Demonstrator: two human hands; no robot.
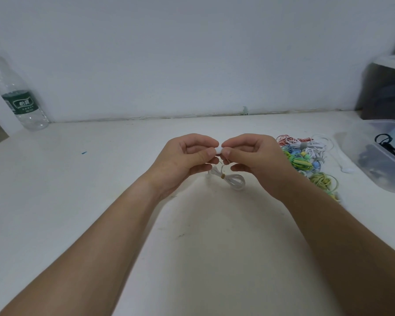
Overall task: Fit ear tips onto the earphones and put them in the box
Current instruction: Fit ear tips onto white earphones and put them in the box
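Earphone bud [219, 150] pinched between left hand [183, 160] and right hand [257, 158] | box [379, 177] holds dark cables [384, 142], probably earphones

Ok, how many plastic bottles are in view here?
1. The clear bottle with a green label stands at the far left, by the wall. The frame's right edge cuts off the clear box, so anything past it is unseen.

Left hand [183, 160] and right hand [255, 158] — both were bare | left forearm [89, 236] and right forearm [328, 224] were uncovered from wrist to frame edge | thumbnails [226, 153] were short and plain
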